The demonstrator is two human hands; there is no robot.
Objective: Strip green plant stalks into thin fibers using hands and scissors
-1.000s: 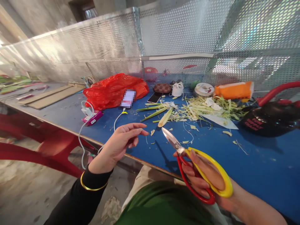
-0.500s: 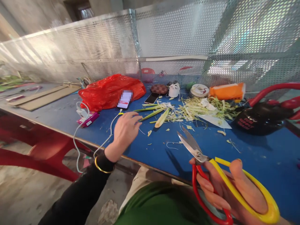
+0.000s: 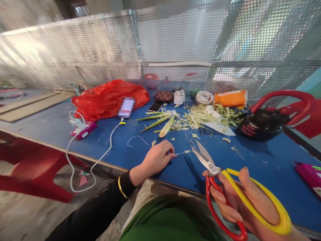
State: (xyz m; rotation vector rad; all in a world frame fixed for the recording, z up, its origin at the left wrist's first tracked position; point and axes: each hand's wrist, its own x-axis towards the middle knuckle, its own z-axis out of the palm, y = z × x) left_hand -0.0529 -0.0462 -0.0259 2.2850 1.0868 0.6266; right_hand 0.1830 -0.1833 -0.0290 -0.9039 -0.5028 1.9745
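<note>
My left hand (image 3: 158, 156) is closed low over the blue table (image 3: 140, 155), thumb and fingers pinched at the end of a thin white string (image 3: 181, 153). In my right hand (image 3: 232, 197) is a pair of scissors (image 3: 210, 167) with one red and one yellow handle. Their blades are parted and point away from me, with the tips close to the string. Beyond my left hand lie a pale peeled stalk (image 3: 167, 127) and several green stalks (image 3: 155, 123). Another loose string (image 3: 136, 136) curls on the table.
Shredded plant scraps (image 3: 215, 115) are heaped at the back. A black kettle (image 3: 260, 125) with a red handle stands right. A red plastic bag (image 3: 107, 98), a phone (image 3: 126, 107) on a white cable (image 3: 110, 144), and a tape roll (image 3: 204, 97) sit before the perforated metal panel (image 3: 175, 40).
My left hand has moved right and nearer to me, from open beside the green stalks to pinching the string. The scissors stay parted in my right hand. The view has shifted right.
</note>
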